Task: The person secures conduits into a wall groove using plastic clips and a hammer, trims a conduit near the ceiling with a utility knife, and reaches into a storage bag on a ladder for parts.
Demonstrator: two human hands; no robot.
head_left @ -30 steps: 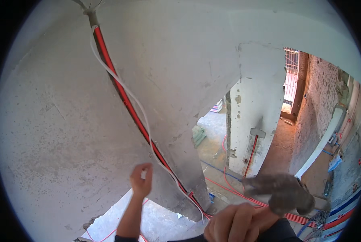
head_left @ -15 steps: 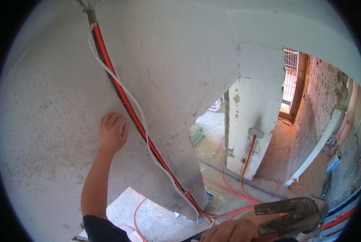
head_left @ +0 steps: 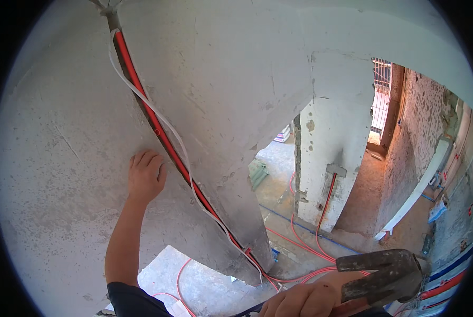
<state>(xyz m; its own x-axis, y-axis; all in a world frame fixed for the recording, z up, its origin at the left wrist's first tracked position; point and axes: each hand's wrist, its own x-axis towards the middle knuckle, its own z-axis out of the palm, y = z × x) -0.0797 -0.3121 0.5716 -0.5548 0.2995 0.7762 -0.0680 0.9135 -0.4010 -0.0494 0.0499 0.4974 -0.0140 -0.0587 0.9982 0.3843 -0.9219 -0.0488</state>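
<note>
The left hand (head_left: 145, 177) is lying flat against the grey plaster wall (head_left: 62, 158), its fingers (head_left: 151, 158) pressed close together and pointing up, holding nothing. Just beside the fingertips, one red conduit (head_left: 157, 129) is running down a chase cut in the wall, from the upper edge toward the lower corner, and one white cable (head_left: 165, 124) is hanging loosely across it, crossing over it more than once. The right hand (head_left: 305, 300) is showing at the lower edge, its fingers curled tight around the handle of one hammer (head_left: 381, 274), whose dark metal head is pointing right. Below, several red conduits (head_left: 300, 248) are lying looped on the concrete floor (head_left: 278, 174), well apart from both hands.
</note>
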